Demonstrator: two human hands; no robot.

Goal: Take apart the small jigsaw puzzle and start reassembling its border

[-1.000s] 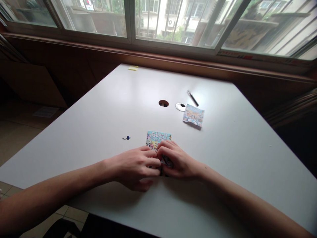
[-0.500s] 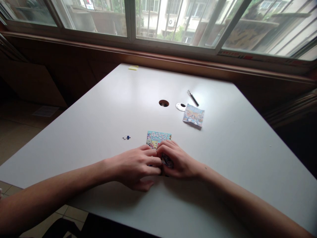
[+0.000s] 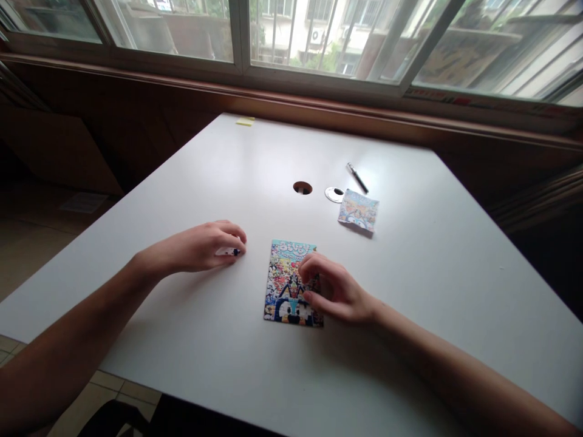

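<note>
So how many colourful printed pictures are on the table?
2. The larger picture lies flat in front, under the fingertips of the right hand. The smaller picture lies farther back on the right, near the pen. None of that size seems hidden.

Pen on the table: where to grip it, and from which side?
Grip the pen mid-barrel from above, pinching across its width. It lies flat and diagonal with bare table along both long sides; its near end sits close to the picture card.
</note>
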